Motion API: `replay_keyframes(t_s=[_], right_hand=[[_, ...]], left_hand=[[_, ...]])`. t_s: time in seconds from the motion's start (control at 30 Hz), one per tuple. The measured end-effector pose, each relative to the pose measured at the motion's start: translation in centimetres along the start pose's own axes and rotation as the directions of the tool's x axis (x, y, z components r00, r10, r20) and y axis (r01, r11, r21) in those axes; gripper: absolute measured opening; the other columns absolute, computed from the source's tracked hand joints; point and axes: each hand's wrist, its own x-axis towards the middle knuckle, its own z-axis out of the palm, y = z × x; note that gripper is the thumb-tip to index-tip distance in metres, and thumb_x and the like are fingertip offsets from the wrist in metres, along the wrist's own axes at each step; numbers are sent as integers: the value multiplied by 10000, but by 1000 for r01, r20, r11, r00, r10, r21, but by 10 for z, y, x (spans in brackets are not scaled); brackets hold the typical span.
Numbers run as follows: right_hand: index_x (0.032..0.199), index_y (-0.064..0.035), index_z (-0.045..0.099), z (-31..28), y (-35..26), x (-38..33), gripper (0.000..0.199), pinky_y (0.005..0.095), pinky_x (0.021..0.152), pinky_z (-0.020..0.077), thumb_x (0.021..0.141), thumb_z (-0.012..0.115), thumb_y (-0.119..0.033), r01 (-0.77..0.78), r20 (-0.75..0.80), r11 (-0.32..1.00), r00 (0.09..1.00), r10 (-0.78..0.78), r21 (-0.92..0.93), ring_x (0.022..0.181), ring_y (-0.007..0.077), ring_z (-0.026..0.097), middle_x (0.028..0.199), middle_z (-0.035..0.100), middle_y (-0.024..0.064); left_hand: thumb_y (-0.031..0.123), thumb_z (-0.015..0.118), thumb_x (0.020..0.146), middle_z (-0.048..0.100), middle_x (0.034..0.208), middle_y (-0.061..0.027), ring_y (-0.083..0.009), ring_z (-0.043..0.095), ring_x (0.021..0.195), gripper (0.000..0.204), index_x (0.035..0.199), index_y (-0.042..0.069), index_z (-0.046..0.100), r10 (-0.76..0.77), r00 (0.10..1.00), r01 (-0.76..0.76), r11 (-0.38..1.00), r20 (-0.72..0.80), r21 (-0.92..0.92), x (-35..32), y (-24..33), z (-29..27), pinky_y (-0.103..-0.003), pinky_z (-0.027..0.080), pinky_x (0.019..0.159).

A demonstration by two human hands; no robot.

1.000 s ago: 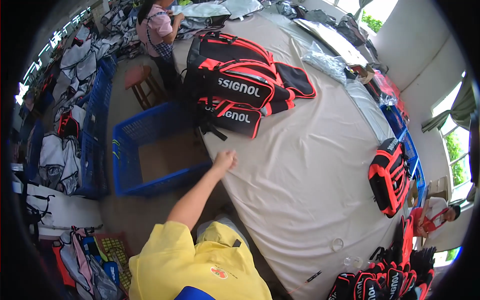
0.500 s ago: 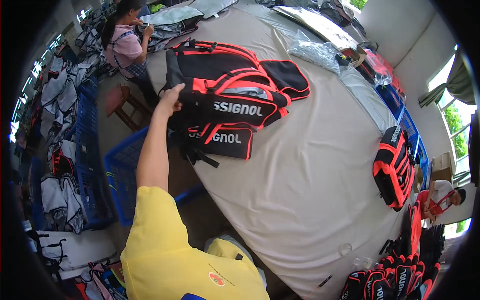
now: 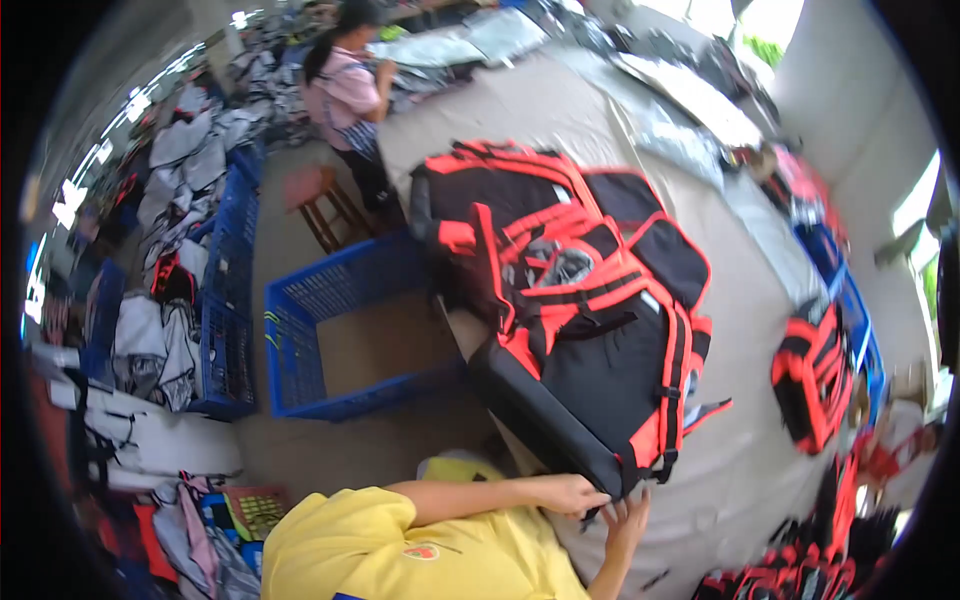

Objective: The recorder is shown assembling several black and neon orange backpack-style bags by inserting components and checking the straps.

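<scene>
A large black and red backpack lies on the cloth-covered table, its near lower corner toward me. My left hand pinches a black piece at that corner, fingers closed. Just to the right, my right hand is raised beside the same corner with its fingers apart; whether they touch the bag is hard to tell. Behind lies a second backpack in the same colours, partly covered by the nearer one's straps.
An open blue plastic crate stands on the floor left of the table. Another red and black bag sits at the right, and several more are piled at lower right. A co-worker stands at the far left beside a wooden stool.
A backpack has come nearer and lies with its corner close to me. My left hand has drawn back from the far bag to this corner, and my right hand has come into view.
</scene>
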Motion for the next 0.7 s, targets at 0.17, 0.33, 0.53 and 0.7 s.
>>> replay_keyframes(t_s=[0.17,0.33,0.53,0.7], right_hand=[[1359,-21,601,0,-17,-19,548,314,712,532,1112,547,-507,-83,19,954,996,92,-288,902,126,643,1139,680,39],[892,28,724,32,-115,-87,317,364,799,570,1041,698,-251,206,146,437,975,-167,-875,923,251,739,964,769,134],[1502,-138,601,152,-214,-144,637,448,887,627,942,559,165,475,642,797,488,-591,373,1002,371,771,1185,752,280],[1356,-200,747,252,-250,-142,311,379,731,609,1057,696,-263,455,437,557,348,-830,695,904,346,757,1262,689,362]], left_hand=[[504,621,1070,753,849,-92,-154,730,805,524,1004,-8,711,-128,720,129,990,-682,-50,-93,2,-28,-332,583,676],[749,543,999,689,1013,-136,-213,726,823,760,1206,20,603,-254,535,65,963,-806,-260,-106,14,-107,-327,590,626],[539,695,970,738,1035,-72,-201,731,963,559,1227,43,685,-143,650,-41,974,-746,-223,-64,11,-145,-427,617,759],[338,768,964,670,1276,-72,-186,696,1067,571,1437,69,594,-194,747,-47,939,-636,-341,-51,-7,-177,-393,610,800]])
